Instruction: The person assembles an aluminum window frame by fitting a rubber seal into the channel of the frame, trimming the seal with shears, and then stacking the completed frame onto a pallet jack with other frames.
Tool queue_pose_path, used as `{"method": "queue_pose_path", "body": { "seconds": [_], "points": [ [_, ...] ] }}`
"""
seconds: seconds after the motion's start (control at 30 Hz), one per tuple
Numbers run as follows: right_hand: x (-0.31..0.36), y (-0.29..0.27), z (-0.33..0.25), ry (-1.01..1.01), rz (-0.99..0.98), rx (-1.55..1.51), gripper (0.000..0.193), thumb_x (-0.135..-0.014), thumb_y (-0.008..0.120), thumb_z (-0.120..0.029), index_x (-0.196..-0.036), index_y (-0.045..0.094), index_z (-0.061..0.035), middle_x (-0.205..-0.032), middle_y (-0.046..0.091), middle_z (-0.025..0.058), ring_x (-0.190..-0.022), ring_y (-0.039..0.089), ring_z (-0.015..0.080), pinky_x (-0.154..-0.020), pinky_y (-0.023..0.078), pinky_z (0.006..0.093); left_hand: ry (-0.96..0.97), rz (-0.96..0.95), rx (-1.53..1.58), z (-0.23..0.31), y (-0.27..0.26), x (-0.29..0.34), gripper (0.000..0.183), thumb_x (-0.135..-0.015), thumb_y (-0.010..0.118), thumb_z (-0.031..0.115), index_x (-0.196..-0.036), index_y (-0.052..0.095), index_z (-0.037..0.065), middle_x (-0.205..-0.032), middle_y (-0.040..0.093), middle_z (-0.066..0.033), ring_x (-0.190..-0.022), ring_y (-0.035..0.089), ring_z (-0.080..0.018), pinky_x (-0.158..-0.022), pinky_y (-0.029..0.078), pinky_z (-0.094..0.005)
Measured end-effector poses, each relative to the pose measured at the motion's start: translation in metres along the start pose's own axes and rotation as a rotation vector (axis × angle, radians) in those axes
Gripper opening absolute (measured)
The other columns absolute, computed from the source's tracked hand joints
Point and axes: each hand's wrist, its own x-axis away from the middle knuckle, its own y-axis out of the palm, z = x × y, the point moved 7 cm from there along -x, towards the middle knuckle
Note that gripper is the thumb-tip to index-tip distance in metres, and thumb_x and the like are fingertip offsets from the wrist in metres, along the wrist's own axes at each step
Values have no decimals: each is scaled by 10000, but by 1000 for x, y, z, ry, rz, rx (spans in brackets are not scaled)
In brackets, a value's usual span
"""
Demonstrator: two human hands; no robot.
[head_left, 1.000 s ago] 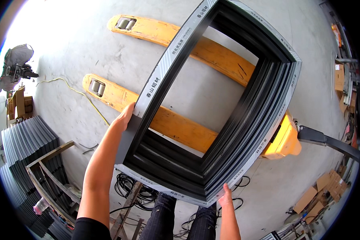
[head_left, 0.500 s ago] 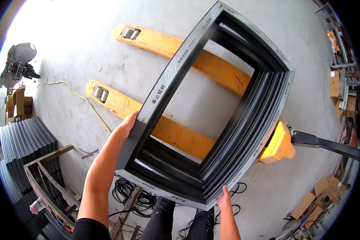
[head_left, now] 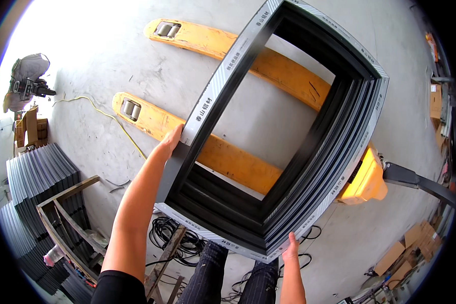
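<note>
I hold a large rectangular dark grey window frame [head_left: 204, 108] tilted in front of me, with pale printed film along its outer faces and deep grooved black profiles inside. My left hand [head_left: 172, 139] is closed round its left side member, near the lower-left end where the film stops. At the bottom corner nearest my legs, my right hand [head_left: 291, 248] grips the edge, thumb on the outer film; its other fingers are hidden. Beyond the frame is a yellow pallet jack [head_left: 192, 40], whose two forks show partly through the opening.
The jack's dark handle [head_left: 410, 180] juts right. Coiled black cable [head_left: 169, 243] and a wooden trestle [head_left: 68, 192] lie near my legs and left. Stacked grey profiles [head_left: 43, 172], a yellow cord [head_left: 99, 112] and cardboard boxes [head_left: 410, 243] stand or lie around.
The view has shifted, so the floor, pallet jack and frame appear higher and slightly farther right. Both hands keep their places on the frame.
</note>
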Motion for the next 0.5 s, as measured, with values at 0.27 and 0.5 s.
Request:
{"method": "queue_pose_path", "body": {
  "seconds": [0.27,0.5],
  "points": [
    [-10,-1,-6,10,-130,-49,768,-691,800,-337,-1309,443,-52,-1232,566,85,-1132,540,293,-983,429,448,-37,-35,130,-2,1,11,586,-895,380,492,-1167,585,15,-1114,590,-125,-1013,534,-215,-874,417,-352],
    [4,13,-24,52,-251,-79,773,-675,801,-357,-1297,464,-47,-1236,578,98,-1149,543,305,-982,438,465,107,154,28,53,-12,93,600,-852,447,513,-1172,583,23,-1130,579,-153,-1011,523,-239,-881,410,-358]
  ]
}}
